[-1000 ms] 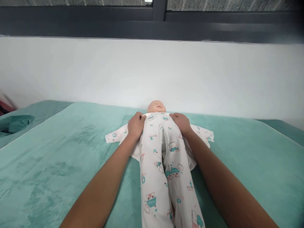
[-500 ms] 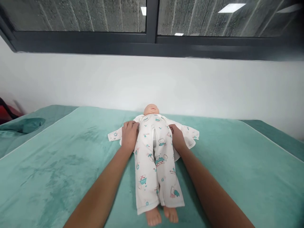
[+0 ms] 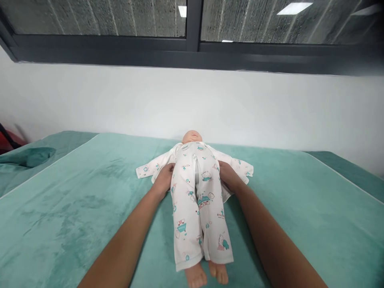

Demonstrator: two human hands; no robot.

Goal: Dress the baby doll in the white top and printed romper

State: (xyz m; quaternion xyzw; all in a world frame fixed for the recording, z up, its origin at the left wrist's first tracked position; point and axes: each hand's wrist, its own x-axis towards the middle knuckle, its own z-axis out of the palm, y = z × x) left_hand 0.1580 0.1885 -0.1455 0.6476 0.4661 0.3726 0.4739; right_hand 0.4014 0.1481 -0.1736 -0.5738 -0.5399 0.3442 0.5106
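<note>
A baby doll (image 3: 192,136) lies on its back, head toward the wall and bare feet toward me. It wears white printed baby pants (image 3: 187,200), pulled high over the torso. The matching white shirt (image 3: 166,159) has its sleeves spread to both sides. At the left edge of the pants my left hand (image 3: 163,178) is closed, its fingers curled in against the cloth and its fingertips hidden. My right hand (image 3: 229,176) is closed the same way at the right edge, over the shirt's side, with most of its fingers tucked out of sight.
The doll lies on a green padded sheet (image 3: 99,192) covering a wide surface. A white wall (image 3: 192,100) rises right behind the doll's head, below a dark window frame (image 3: 192,56). Something red (image 3: 10,140) shows at the far left.
Both hands have slid from the upper sides of the pants slightly lower and in under their edges. The left fingers no longer lie on top. More of the left side of the shirt shows.
</note>
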